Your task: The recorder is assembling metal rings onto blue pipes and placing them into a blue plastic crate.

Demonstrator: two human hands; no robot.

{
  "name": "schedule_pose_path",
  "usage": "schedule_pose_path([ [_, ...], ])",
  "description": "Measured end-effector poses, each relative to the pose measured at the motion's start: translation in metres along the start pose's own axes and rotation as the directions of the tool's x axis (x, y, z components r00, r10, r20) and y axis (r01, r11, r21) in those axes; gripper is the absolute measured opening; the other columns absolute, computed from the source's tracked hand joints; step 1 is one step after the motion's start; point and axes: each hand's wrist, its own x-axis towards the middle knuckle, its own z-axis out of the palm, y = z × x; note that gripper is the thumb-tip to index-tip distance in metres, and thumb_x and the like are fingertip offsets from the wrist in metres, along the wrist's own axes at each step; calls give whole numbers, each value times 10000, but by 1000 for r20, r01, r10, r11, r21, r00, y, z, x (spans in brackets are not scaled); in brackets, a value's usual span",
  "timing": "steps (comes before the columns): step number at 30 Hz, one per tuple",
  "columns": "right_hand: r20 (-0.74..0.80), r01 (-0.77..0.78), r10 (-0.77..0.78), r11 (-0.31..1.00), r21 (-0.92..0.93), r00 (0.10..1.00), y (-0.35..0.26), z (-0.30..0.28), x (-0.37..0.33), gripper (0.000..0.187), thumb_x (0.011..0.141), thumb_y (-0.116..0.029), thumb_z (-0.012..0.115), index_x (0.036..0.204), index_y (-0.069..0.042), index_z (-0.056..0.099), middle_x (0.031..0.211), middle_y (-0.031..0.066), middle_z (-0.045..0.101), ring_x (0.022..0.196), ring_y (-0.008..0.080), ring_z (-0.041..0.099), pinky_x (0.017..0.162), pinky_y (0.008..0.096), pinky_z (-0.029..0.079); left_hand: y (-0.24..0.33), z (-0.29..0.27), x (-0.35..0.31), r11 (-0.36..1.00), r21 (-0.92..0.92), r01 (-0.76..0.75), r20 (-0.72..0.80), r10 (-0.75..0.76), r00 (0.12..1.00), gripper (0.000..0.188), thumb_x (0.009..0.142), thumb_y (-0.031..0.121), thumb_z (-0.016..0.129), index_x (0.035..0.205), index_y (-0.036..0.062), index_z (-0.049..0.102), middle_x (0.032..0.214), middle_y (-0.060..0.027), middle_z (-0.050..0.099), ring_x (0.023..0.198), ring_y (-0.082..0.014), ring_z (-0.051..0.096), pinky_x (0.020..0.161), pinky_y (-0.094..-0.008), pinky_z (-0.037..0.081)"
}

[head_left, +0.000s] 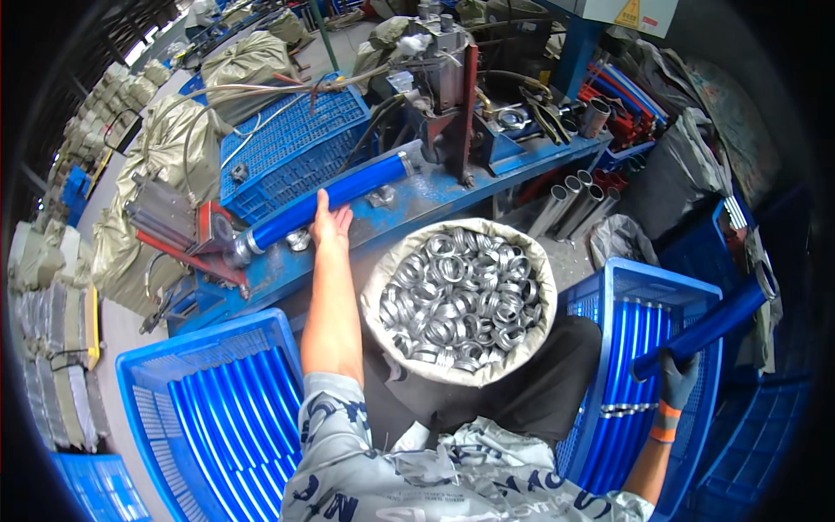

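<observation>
A blue tube (365, 181) with metal ring ends lies along the blue bench, between a clamp-like fixture (213, 230) at the left and the upright machine (448, 104). My bare left hand (330, 224) is at the tube's near side, thumb raised and fingers stretched out, not wrapped round it. My right hand (678, 384), in a grey glove with an orange cuff, grips another blue tube (718, 324) slanting up to the right above the right crate. Between my legs stands a fabric-lined round container (372, 296) full of metal rings (457, 296).
A blue crate (130, 365) of blue tubes (235, 426) stands left; another crate (709, 291) with tubes stands right. Stacked blue crates (296, 139) sit behind the bench (383, 222). Bare metal tubes (574, 204) stand beyond the ring container. Hoses cross near the machine.
</observation>
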Motion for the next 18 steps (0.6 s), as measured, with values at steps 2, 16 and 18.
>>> schedule_pose_path([
  [2,-42,-50,50,999,-21,998,11,3,-2,494,982,-22,900,1431,-44,694,1230,65,771,1130,184,733,1028,374,603,5,-6,4,998,66,15,24,-17,1000,916,1016,585,887,1601,-41,562,1573,-336,656,1404,-493,716,1237,-622,542],
  [16,-5,-113,113,981,-157,994,111,-80,-57,474,964,-63,875,1397,-36,684,1234,54,748,1139,190,701,1048,401,576,19,1,-13,981,187,42,83,-58,995,1013,1015,723,808,1661,4,504,1530,-337,698,1438,-445,710,1222,-571,536],
  [18,-59,-267,261,935,-233,964,137,-145,-123,562,908,-73,886,1424,-40,666,1221,73,739,1100,195,714,1022,408,600,-18,10,-17,980,178,91,62,-103,993,980,1006,704,832,1570,-58,585,1463,-355,722,1356,-462,750,1177,-577,566],
])
